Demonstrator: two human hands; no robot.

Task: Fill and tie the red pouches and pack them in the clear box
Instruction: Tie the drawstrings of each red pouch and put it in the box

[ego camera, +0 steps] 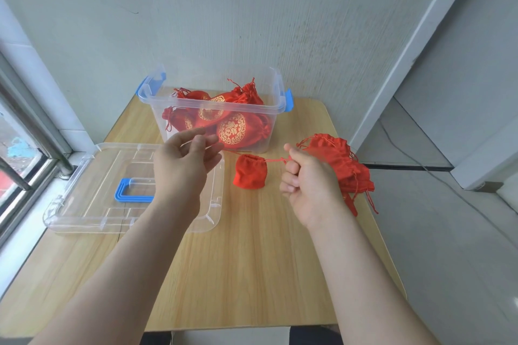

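Right hand (305, 180): fingers curled, thumb and forefinger pinching the drawstring (273, 160). Left hand (187, 161): raised, fingers curled where the cord's other end runs in; the grip is blurred. Red pouch (250, 173) sits on the worktop (252, 260) between the hands, mouth gathered, cord taut on both sides. Pile of flat pouches (343, 166) just behind the right hand. Clear box (215, 109) beyond both hands, holding filled pouches (231, 131). Lid (92, 190) lies flat under the left hand.
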